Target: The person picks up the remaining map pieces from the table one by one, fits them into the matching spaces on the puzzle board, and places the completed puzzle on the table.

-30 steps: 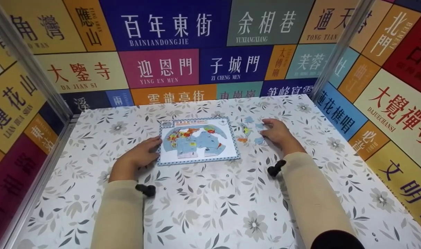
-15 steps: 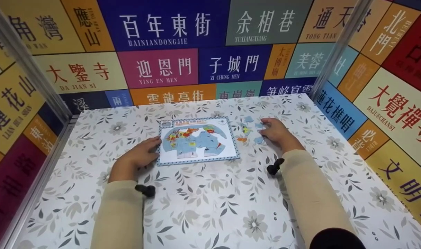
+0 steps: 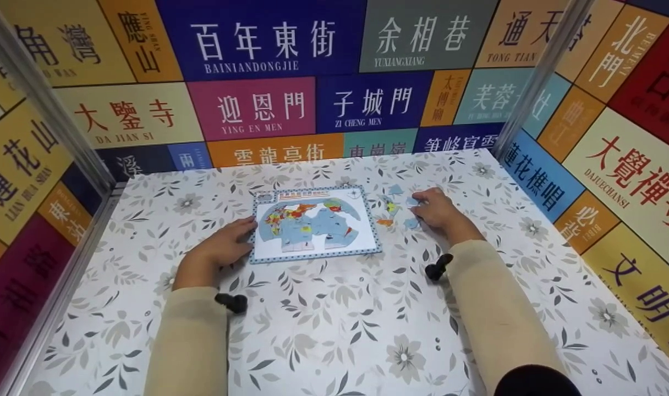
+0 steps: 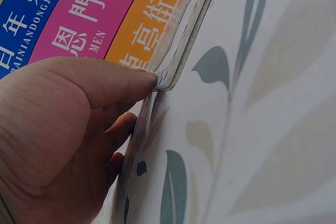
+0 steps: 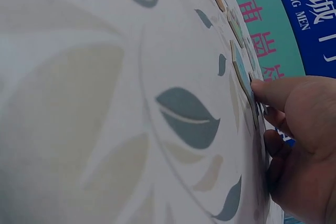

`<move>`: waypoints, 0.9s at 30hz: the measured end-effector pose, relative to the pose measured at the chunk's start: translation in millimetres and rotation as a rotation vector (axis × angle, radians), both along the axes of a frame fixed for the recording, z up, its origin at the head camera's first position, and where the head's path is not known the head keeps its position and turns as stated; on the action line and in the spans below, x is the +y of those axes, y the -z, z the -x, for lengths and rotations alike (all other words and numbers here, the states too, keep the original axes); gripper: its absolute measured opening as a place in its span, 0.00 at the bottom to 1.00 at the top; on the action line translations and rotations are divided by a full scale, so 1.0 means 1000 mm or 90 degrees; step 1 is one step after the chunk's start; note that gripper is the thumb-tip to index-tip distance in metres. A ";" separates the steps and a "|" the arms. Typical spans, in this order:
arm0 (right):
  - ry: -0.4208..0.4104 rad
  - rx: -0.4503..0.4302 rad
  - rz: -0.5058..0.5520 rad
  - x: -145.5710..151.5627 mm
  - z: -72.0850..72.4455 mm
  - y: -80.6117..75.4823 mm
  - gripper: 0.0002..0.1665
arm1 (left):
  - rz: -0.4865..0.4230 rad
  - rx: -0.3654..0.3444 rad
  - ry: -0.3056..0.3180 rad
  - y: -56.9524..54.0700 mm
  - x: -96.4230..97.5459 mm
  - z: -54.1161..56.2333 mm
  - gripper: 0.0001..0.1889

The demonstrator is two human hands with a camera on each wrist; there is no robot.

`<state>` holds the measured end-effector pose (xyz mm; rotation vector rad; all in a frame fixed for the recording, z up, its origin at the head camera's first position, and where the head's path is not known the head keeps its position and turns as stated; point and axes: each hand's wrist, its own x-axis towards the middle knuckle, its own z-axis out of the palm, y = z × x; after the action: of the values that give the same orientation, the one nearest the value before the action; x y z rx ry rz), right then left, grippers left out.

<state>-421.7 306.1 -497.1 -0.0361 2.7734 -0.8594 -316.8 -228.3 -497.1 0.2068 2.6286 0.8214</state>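
A world-map jigsaw board [image 3: 312, 224] with a dotted blue border lies flat on the table, its map partly filled with white gaps. My left hand [image 3: 224, 242] rests at its left edge; in the left wrist view the thumb [image 4: 134, 85] touches a corner of the board, with the other fingers loosely bent behind. To the right of the board my right hand [image 3: 439, 209] has thumb and index finger about a small blue puzzle piece [image 3: 413, 202]. The right wrist view shows the thumb [image 5: 273, 90] against the pieces, the other fingers curled below and partly hidden.
Loose puzzle pieces lie between board and right hand: an orange one [image 3: 385, 223], a yellow-green one [image 3: 391, 207] and blue ones [image 3: 395, 190]. The table [image 3: 323, 324] has a floral cover. Panels with large lettering [image 3: 257, 107] stand behind and at both sides.
The right hand's fingers have shifted slightly left and drawn closer together over the blue piece. The left hand and the board stay where they were.
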 end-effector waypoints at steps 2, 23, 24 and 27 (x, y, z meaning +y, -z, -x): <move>-0.002 0.000 0.006 0.000 -0.001 -0.001 0.32 | 0.001 -0.002 -0.002 0.000 0.000 0.000 0.35; -0.015 0.046 0.102 -0.014 -0.023 -0.009 0.31 | -0.016 0.000 -0.003 0.001 -0.002 -0.001 0.35; -0.017 0.045 0.105 -0.016 -0.024 -0.011 0.31 | -0.014 0.001 -0.001 0.001 -0.002 -0.001 0.35; -0.019 0.045 0.119 -0.025 -0.027 -0.015 0.30 | -0.012 0.002 0.000 0.000 -0.001 -0.001 0.35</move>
<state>-395.0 280.7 -482.1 -0.1436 2.7390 -1.1275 -315.8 -229.3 -497.2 0.2124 2.6245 0.8468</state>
